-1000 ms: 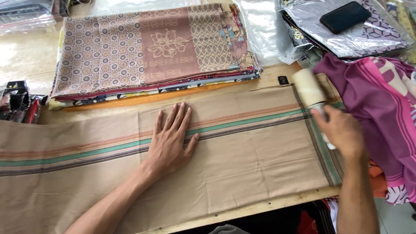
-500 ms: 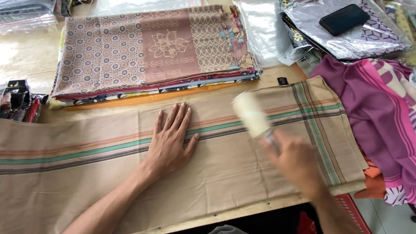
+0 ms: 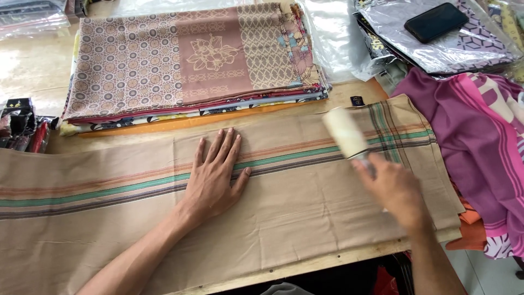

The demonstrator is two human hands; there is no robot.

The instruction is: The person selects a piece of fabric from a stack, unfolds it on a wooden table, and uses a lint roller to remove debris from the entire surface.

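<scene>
Two bare hands work a length of tan striped cloth (image 3: pixel 305 218) spread across a wooden table (image 3: pixel 305 265), seen from a head-worn camera looking down. The left hand (image 3: pixel 215 177) lies flat on the cloth near the middle of the view, fingers (image 3: pixel 218 147) released and splayed, pointing toward the far side, palm pressing the fabric just on the near side of its green and brown stripes. The right hand (image 3: pixel 393 191), blurred, is clenched around the handle of a lint roller (image 3: pixel 345 133), whose pale cylinder rests on the cloth at the far tip of the hand, over the stripes and just left of the plaid end border. The roller's long axis runs from near-right to far-left, roughly across the stripes, which run left to right along the cloth. The roller lies well to the right of the left hand, so the right hand is the nearer one. A stack of folded patterned fabrics (image 3: pixel 191 60) sits just beyond the cloth on the far side. Purple and pink fabric (image 3: pixel 480 142) is heaped at the right edge, and a black phone (image 3: pixel 436 22) rests on plastic-wrapped packages (image 3: pixel 480 49) at the far right.
</scene>
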